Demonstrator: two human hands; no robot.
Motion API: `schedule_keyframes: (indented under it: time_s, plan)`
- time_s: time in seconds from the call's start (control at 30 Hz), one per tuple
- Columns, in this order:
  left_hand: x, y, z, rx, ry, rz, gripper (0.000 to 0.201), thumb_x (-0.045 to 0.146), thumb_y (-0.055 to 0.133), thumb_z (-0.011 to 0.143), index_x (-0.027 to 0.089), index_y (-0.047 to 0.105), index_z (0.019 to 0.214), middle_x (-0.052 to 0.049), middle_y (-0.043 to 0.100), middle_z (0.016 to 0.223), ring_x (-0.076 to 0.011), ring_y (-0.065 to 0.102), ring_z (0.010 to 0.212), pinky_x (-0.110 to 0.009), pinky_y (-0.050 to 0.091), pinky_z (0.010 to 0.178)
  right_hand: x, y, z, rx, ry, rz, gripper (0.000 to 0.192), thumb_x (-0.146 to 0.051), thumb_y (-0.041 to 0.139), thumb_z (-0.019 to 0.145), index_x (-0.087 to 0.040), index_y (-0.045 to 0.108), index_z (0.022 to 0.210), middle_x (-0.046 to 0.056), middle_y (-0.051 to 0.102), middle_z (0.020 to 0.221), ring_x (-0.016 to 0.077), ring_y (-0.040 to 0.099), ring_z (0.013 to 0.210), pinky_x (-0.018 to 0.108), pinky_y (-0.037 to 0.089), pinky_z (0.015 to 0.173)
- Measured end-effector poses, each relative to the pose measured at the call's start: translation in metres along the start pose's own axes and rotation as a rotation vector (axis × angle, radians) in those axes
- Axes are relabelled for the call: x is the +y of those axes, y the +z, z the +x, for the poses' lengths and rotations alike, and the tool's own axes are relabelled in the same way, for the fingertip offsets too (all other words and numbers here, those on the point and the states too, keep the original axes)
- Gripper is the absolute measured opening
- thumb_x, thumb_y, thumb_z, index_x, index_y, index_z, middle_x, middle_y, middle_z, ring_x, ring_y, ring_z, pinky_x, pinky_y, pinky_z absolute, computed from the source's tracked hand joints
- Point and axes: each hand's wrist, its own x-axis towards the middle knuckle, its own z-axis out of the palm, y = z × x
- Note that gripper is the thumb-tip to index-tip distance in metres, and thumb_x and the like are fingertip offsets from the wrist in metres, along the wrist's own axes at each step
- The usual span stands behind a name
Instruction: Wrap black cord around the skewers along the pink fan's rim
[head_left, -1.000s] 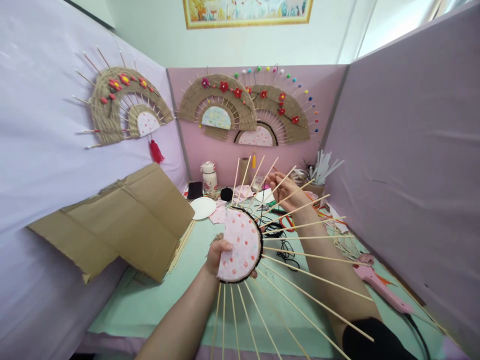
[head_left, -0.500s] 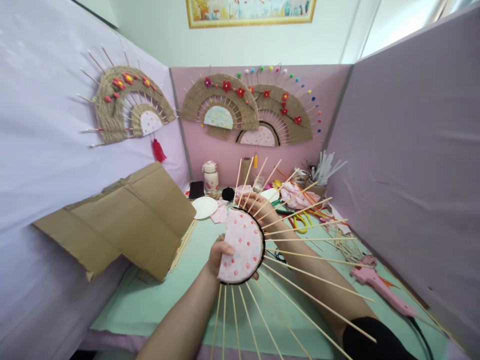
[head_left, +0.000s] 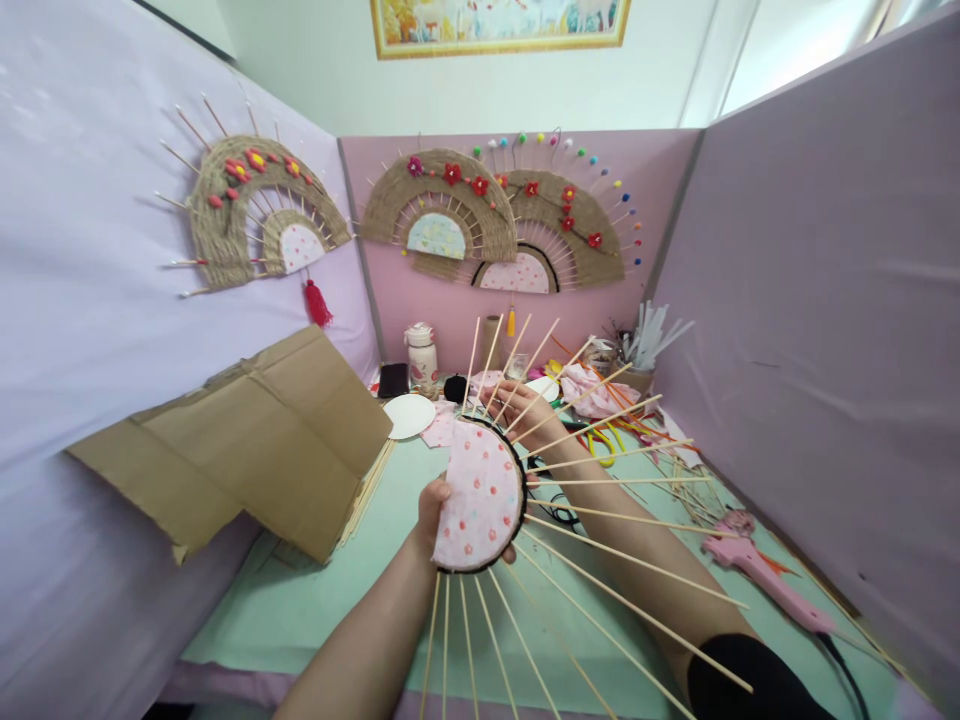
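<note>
My left hand (head_left: 431,510) grips a half-round fan piece (head_left: 480,495) by its straight edge, thumb on the front and fingers behind. Pink flowered cloth covers its face, and black cord (head_left: 523,480) borders the curve. Thin wooden sticks (head_left: 622,485) radiate from that curve. Behind the uppermost sticks is my right hand (head_left: 525,408), its fingers drawn together near the fan's top end; whatever they pinch is hidden. Loose black cord (head_left: 559,512) hangs in loops between the fan and my right forearm.
A pink glue gun (head_left: 765,575) lies at the right. Yellow-handled scissors (head_left: 600,440), pink cloth (head_left: 592,390) and loose sticks lie behind my right arm. Folded cardboard (head_left: 255,440) leans at the left, near a white disc (head_left: 409,416) and a bottle (head_left: 421,355). Finished fans (head_left: 442,190) hang on the partitions.
The fan piece has shifted slightly left with its sticks. My right hand has moved a little to the right of the top sticks, and more loops of black cord show.
</note>
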Motion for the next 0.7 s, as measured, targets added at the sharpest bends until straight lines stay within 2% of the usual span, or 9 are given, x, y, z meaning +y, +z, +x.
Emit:
schedule_keyframes:
  time_s: [0.13,0.3,0.4,0.5,0.7]
  plan:
    - [0.001,0.000,-0.001,-0.113,-0.061,-0.042,0.079,0.037,0.055,0.050,0.017,0.046,0.125,-0.021,0.053,0.122,-0.0409,0.051,0.104,-0.039,0.046,0.056,-0.003,0.003,-0.003,-0.027,0.024,-0.037,0.017,-0.011,0.070,0.065,-0.020,0.060,0.075,0.000,0.071,0.077,0.0136,0.067,0.079,0.020,0.054,0.067]
    - [0.000,-0.001,-0.003,-0.057,-0.049,-0.034,0.080,0.030,0.054,0.051,0.021,0.041,0.129,-0.019,0.052,0.124,-0.0407,0.050,0.104,-0.044,0.046,0.060,-0.014,0.003,-0.004,0.019,0.041,-0.021,0.021,-0.007,0.069,0.064,-0.020,0.060,0.076,0.000,0.070,0.073,0.0125,0.066,0.070,0.019,0.054,0.058]
    - [0.000,0.000,-0.003,-0.027,-0.066,-0.048,0.082,0.028,0.053,0.050,0.020,0.039,0.130,-0.019,0.052,0.124,-0.0407,0.050,0.104,-0.046,0.045,0.063,-0.032,0.000,-0.005,0.038,0.017,0.000,0.021,-0.006,0.067,0.064,-0.019,0.060,0.078,-0.002,0.068,0.069,0.0066,0.060,0.056,0.012,0.048,0.047]
    - [0.001,0.002,-0.002,-0.054,-0.086,-0.077,0.082,0.026,0.052,0.049,0.018,0.039,0.130,-0.020,0.051,0.124,-0.0405,0.050,0.104,-0.042,0.045,0.061,-0.055,-0.003,-0.010,0.013,-0.013,0.033,0.020,-0.008,0.065,0.064,-0.019,0.059,0.080,-0.004,0.065,0.066,0.0030,0.053,0.047,0.008,0.039,0.037]
    - [0.001,0.005,-0.001,-0.056,-0.074,-0.082,0.082,0.025,0.049,0.052,0.022,0.035,0.133,-0.019,0.051,0.124,-0.0392,0.051,0.104,-0.042,0.046,0.060,-0.095,-0.008,-0.026,-0.050,-0.100,0.100,0.016,-0.007,0.057,0.070,-0.019,0.061,0.080,-0.005,0.060,0.062,-0.0004,0.040,0.038,0.005,0.029,0.032]
